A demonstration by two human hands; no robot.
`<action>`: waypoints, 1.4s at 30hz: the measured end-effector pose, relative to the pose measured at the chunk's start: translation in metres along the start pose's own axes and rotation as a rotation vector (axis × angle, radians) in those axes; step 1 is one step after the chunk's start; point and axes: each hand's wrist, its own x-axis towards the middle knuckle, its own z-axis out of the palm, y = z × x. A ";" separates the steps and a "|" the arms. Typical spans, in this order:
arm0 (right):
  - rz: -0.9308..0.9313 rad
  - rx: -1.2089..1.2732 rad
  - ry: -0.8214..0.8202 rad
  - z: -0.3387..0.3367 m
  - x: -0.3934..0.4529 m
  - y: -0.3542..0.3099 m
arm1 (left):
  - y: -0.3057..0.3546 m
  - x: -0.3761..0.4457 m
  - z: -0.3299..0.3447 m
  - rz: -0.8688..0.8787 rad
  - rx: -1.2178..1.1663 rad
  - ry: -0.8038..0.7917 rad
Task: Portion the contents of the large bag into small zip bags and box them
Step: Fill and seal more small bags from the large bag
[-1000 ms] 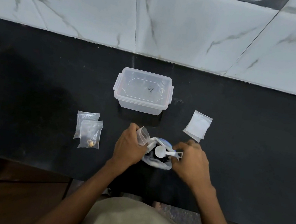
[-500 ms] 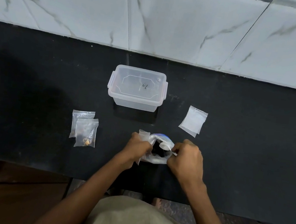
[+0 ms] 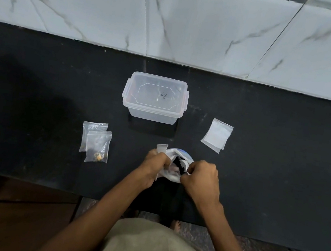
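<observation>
Large bag [image 3: 178,165], of clear crumpled plastic with a blue strip at its far edge, is held at the near middle of the black desk [image 3: 279,182], its mouth spread open between the two hands so that dark contents are seen inside. Its left side is gripped by the left hand [image 3: 154,166], whose fingers are clenched on the plastic; a small clear zip bag [image 3: 162,147] is also pinched in that hand and sticks up past the knuckles. The right edge is grasped by the curled fingers of the right hand [image 3: 201,178]. A white scoop cannot be made out with certainty inside the opening. Two small zip bags [image 3: 96,141] are laid overlapping on the desk to the left, the nearer one showing yellowish bits at its bottom. A lidded clear plastic box [image 3: 155,97] is set farther back, and a stack of empty zip bags [image 3: 217,135] lies to the right.
</observation>
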 end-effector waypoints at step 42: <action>0.426 0.975 -0.179 -0.015 0.014 0.022 | -0.012 0.019 -0.012 0.245 0.220 0.203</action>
